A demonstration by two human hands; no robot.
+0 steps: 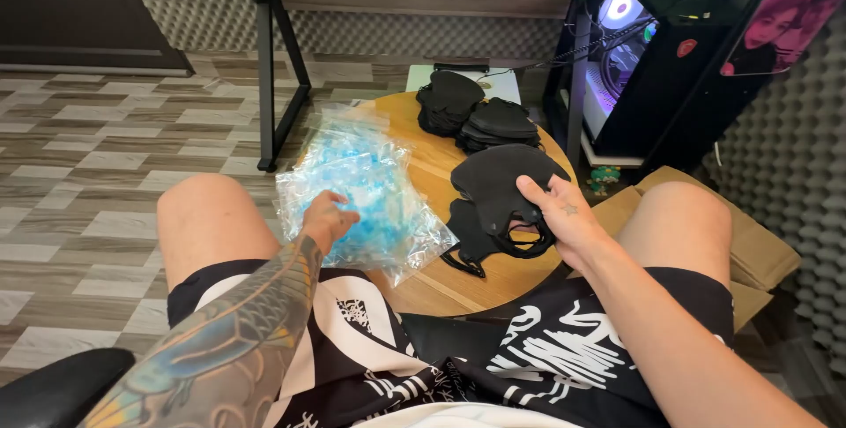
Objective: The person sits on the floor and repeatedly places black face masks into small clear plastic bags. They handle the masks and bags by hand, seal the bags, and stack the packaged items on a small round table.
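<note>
Black fabric fills our right hand, which is clamped on a black face mask lifted just above the round wooden counter. Our left hand rests with loose fingers on a stack of clear plastic bags with blue inside at the counter's left edge. Behind, near the far rim, sit two piles of black masks.

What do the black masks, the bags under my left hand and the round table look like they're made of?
Black masks: soft matte fabric, likely; they fold limply. Bags: thin clear glossy plastic, crinkled and glinting, bluish contents inside. Round table: wood or wood-look laminate, light brown with grain lines.
</note>
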